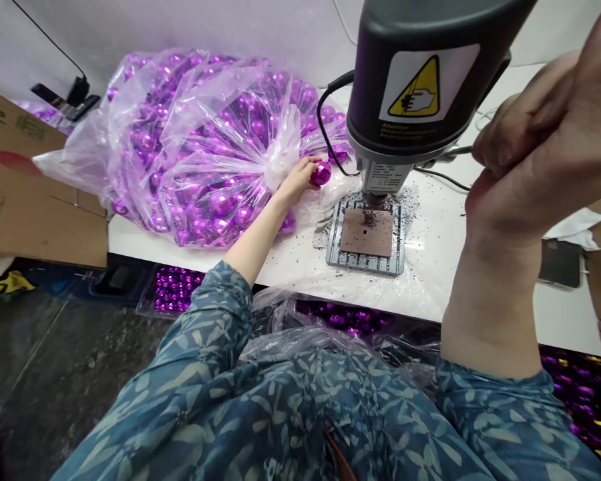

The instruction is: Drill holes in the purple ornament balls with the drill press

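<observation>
While a person in a blue leaf-print garment (205, 334) reaches across a white tabletop (431, 257), the bare left hand (296, 183) pinches a shiny magenta faceted ball (322, 174) between thumb and fingertips, just left of a black-and-grey bench drill press (421, 73). The right hand (535, 133), raised on the far side of the machine, has its fingers curled at the end of a slim metal lever (461, 151); how tightly they press, I cannot tell. Under the drill head, a square brown board (353, 242) with a small dark hole lies on a slotted grey metal base (365, 265), with dark shavings (408, 200) strewn over both and across the tabletop nearby. Beside the left forearm bulges a large knotted clear plastic bag (180, 143) packed with purple balls, its gathered neck close to the hand. More purple balls fill a tray (176, 288) below the table edge, a brown cardboard box (35, 194) stands at far left, and a dark phone (561, 262) lies beyond the right forearm, near crumpled white tissue (575, 227).
</observation>
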The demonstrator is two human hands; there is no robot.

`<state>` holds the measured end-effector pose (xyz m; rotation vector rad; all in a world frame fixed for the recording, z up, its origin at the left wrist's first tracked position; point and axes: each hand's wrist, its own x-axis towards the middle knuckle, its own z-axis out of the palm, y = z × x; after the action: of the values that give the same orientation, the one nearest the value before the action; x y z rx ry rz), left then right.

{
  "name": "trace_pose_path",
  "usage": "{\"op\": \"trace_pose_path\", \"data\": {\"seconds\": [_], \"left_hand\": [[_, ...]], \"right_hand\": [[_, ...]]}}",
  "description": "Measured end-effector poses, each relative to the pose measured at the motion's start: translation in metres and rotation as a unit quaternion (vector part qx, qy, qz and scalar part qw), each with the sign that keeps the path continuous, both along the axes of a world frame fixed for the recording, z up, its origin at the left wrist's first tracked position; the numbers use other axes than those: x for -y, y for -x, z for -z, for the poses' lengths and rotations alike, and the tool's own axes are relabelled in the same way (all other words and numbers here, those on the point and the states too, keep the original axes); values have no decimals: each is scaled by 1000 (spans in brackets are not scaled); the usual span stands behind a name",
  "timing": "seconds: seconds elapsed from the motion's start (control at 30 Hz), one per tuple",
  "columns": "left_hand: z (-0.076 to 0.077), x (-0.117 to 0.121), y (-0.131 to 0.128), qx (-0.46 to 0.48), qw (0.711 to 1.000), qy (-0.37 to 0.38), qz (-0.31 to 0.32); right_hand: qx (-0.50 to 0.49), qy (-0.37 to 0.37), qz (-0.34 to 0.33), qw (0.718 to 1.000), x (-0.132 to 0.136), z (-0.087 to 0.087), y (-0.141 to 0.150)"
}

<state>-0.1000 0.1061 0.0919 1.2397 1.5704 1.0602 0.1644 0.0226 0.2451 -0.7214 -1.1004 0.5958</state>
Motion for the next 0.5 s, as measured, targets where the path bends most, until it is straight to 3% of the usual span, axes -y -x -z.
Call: {"op": "trace_pose_path", "data": {"seconds": [0.1, 0.2, 0.27, 0.37, 0.5], "left_hand": [[1, 36, 6, 91, 994, 1, 55], [8, 71, 4, 107, 987, -39, 114], [14, 91, -5, 128, 984, -51, 115], [22, 113, -25, 162, 980, -43, 105], [33, 127, -48, 171, 973, -40, 149]], "right_hand": [[-5, 0, 6, 1000, -4, 1, 1], [-4, 9, -7, 1000, -3, -1, 2], [-9, 0, -16, 1000, -1, -3, 3], [2, 2, -20, 1000, 1, -6, 6], [32, 16, 0, 999, 1, -10, 9]]}}
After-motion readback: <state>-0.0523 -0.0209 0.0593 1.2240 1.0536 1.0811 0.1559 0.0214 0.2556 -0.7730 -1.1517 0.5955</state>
